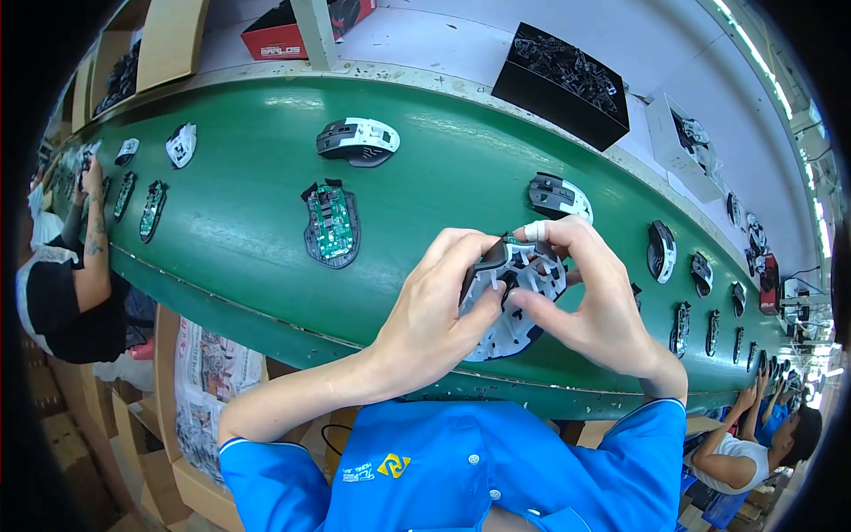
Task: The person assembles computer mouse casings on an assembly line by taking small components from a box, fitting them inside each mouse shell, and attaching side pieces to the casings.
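We are holding a white mouse shell (514, 297) in both hands, just above the near edge of the green conveyor belt (248, 222), with its ribbed inner side turned up toward us. Our left hand (434, 310) is clenching its grip around the shell's left edge, the thumb lying across the inside. Our right hand (589, 301) is grasping the right side, its thumb and first finger pinching at the middle of the shell, and one fingertip is wearing a white finger cot (534, 230). Our blue sleeves are coming in from the lower edge. Further out on the belt, left of our hands, a mouse base with a green circuit board (331, 225) is lying flat and apart from everything else. Just beyond our fingers an assembled grey-and-white mouse (558, 197) is resting on the belt, and another one (358, 141) is sitting further back to the left. Past the belt's far rim, a black bin of dark plastic parts (563, 84) is standing on the white tabletop (425, 40), with a red box (284, 31) further left. At both ends of the belt, other workers' arms are reaching over more mouse parts.
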Demonstrator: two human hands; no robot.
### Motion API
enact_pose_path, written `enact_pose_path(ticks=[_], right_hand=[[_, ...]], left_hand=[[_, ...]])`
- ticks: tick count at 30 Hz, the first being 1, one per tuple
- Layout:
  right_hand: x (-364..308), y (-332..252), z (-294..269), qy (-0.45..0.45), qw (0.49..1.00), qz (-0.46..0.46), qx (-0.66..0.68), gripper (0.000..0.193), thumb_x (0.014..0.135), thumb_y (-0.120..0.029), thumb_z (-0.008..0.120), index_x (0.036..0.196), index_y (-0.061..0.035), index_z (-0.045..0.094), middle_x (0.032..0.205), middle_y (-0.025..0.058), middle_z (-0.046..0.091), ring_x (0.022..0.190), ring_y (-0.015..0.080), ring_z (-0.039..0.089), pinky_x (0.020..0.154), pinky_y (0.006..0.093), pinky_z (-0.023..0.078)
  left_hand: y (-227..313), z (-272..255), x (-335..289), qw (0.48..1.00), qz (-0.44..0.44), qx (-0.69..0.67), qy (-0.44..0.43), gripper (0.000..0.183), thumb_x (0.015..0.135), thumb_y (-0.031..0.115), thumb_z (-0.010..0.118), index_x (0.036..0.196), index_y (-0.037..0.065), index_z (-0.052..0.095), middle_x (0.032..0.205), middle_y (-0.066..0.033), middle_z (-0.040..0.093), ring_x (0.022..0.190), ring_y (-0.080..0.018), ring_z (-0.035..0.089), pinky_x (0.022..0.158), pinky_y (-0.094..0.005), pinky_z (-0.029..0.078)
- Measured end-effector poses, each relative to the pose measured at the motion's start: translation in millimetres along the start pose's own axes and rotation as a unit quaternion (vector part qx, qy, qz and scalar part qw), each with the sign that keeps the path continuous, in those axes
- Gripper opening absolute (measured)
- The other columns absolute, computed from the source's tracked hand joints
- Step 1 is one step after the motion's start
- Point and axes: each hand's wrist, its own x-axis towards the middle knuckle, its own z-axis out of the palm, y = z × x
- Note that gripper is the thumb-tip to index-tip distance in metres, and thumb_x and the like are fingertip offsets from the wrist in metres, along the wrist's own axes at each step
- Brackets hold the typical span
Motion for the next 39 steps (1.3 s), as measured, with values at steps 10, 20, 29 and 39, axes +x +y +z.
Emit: enact_pose_path(ticks=[10,20,29,39], right_hand=[[-8,-5,10,0.044,0.996,0.050,0.052,0.086,0.067,-0.013,0.077,0.138,-0.0045,0.030,0.106,0.0126,0.054,0.085,0.0193,0.060,0.061,0.0285,0.052],[-11,5,67,0.145,0.982,0.054,0.109,0.083,0.074,0.004,0.065,0.142,-0.0027,0.018,0.118,0.0146,0.052,0.102,0.0194,0.057,0.088,0.0311,0.047],[-10,9,63,0.186,0.963,0.042,0.189,0.066,0.071,0.001,0.069,0.128,-0.0004,0.035,0.116,0.0123,0.053,0.101,0.0158,0.056,0.084,0.0282,0.048],[-10,1,67,0.171,0.947,0.091,0.255,0.063,0.071,0.002,0.068,0.125,0.0012,0.036,0.104,0.0092,0.055,0.094,0.0130,0.058,0.079,0.0264,0.050]], left_hand=[[-9,-8,2,0.998,0.005,-0.018,0.063,0.023,0.084,0.003,0.057,0.105,-0.004,0.051,0.098,-0.0131,0.049,0.082,-0.0204,0.053,0.071,-0.0317,0.044],[-10,-5,5,0.996,0.028,-0.018,0.077,0.024,0.084,0.000,0.054,0.107,-0.003,0.049,0.103,-0.0135,0.047,0.083,-0.0204,0.054,0.072,-0.0317,0.045],[-9,-13,0,0.995,0.099,-0.006,0.005,0.037,0.081,-0.004,0.057,0.117,-0.002,0.050,0.120,-0.0129,0.042,0.104,-0.0186,0.054,0.074,-0.0262,0.053],[-13,-12,-10,0.977,0.157,0.118,0.078,0.057,0.073,-0.002,0.059,0.128,-0.001,0.043,0.102,-0.0217,0.059,0.087,-0.0352,0.063,0.073,-0.0398,0.053]])
